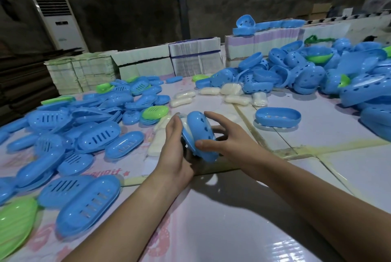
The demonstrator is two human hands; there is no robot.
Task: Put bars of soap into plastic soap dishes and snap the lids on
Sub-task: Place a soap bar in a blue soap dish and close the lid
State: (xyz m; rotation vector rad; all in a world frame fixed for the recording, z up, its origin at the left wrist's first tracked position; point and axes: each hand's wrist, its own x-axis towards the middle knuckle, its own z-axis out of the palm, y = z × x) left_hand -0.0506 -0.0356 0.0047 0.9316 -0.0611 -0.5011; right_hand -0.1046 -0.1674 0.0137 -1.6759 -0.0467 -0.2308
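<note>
Both my hands hold a blue soap dish (200,128) tilted on edge above the table's middle. A white bar of soap (186,129) shows inside it, between the dish and a blue lid (191,145). My left hand (175,147) cups the lid side with straight fingers. My right hand (222,135) grips the dish from the right, thumb on its lower end. Loose white soap bars (183,98) lie farther back. An empty blue dish (278,116) stands to the right.
A heap of blue and green lids (95,132) covers the table's left. A pile of blue perforated dishes (306,71) fills the back right. Stacks of flat cartons (167,61) line the far edge. An air conditioner (59,23) stands at back left.
</note>
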